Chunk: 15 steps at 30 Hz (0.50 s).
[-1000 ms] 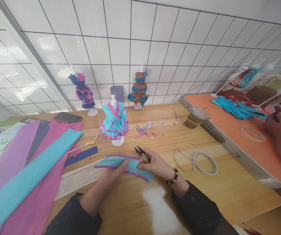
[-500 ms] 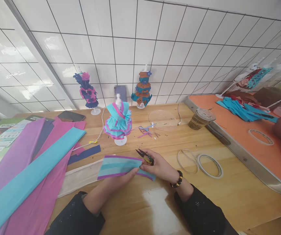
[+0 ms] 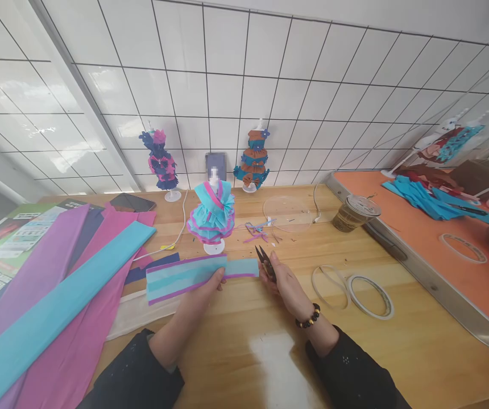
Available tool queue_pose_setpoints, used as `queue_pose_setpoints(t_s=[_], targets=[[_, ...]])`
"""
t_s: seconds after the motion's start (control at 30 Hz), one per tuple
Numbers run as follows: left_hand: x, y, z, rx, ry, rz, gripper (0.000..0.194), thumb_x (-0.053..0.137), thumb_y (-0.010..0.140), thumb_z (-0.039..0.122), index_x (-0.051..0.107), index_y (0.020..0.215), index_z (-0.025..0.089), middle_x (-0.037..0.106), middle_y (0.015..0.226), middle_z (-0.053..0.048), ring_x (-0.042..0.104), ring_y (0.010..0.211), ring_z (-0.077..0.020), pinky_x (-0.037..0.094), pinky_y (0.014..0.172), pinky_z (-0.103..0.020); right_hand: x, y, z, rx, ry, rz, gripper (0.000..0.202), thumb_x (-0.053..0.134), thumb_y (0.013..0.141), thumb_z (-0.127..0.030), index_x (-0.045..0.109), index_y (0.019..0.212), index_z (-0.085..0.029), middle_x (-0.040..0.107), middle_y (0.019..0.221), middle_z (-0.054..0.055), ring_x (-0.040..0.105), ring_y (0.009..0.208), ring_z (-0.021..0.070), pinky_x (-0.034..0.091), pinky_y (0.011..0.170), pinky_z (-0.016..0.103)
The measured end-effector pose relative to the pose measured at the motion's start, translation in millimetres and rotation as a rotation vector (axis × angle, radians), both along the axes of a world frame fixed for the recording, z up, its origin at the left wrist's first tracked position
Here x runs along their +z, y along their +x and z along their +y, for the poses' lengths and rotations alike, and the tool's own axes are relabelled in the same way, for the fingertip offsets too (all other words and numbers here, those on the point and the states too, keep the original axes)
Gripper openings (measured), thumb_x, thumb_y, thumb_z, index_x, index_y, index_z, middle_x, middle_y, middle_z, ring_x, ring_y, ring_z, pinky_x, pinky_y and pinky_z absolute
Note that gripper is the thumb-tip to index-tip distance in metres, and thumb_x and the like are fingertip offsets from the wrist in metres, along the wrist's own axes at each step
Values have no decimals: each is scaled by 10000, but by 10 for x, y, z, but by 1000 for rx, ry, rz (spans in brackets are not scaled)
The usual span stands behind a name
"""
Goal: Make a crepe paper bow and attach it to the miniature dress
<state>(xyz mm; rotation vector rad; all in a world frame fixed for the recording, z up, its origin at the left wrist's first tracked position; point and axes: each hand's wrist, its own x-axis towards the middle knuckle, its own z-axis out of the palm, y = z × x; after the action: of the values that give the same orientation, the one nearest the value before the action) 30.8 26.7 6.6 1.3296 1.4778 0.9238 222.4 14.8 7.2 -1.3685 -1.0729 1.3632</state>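
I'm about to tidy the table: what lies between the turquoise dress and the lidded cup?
Between the turquoise dress and lidded cup, the head view shows colourful scraps, a clear disc and a white cable's end.

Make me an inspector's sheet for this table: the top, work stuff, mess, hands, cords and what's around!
Surface: wooden table, with folded coloured sheets on the left.
Job's things: blue-and-purple strip; small snips, blades apart.
Clutter: paper scraps and a lidded cup.
Hands: left hand holds the strip; right hand holds the snips.
Cables: white cable passes left of the blue-and-pink dressed figure.
Surroundings: tiled wall behind; orange table on the right.
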Motion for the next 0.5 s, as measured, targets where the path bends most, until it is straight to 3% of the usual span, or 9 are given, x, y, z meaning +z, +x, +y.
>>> queue_pose_setpoints(t_s=[0.17, 0.3, 0.5], targets=[[53, -1, -13, 89, 77, 16, 322, 555, 700, 444, 541, 474, 215, 629, 598, -2, 598, 703, -209, 425, 784, -307, 49, -90, -96, 41, 123, -34, 494, 225, 845, -573, 457, 649, -184, 335, 540, -28, 280, 463, 101, 210, 425, 238], [-4, -5, 12, 181, 119, -3, 321, 541, 716, 440, 552, 497, 207, 628, 620, -2, 588, 733, -207, 408, 810, -309, 71, -233, -229, 97, 289, -62, 457, 229, 865, -536, 427, 639, -192, 358, 577, -18, 322, 527, 117, 279, 503, 253], [-104, -21, 18, 207, 61, -69, 296, 580, 675, 458, 567, 540, 196, 627, 621, -7, 581, 703, -204, 429, 772, -319, -61, -470, -381, 343, 124, 110, 406, 323, 830, -566, 464, 758, -192, 370, 605, -32, 307, 498, 90, 254, 452, 227]])
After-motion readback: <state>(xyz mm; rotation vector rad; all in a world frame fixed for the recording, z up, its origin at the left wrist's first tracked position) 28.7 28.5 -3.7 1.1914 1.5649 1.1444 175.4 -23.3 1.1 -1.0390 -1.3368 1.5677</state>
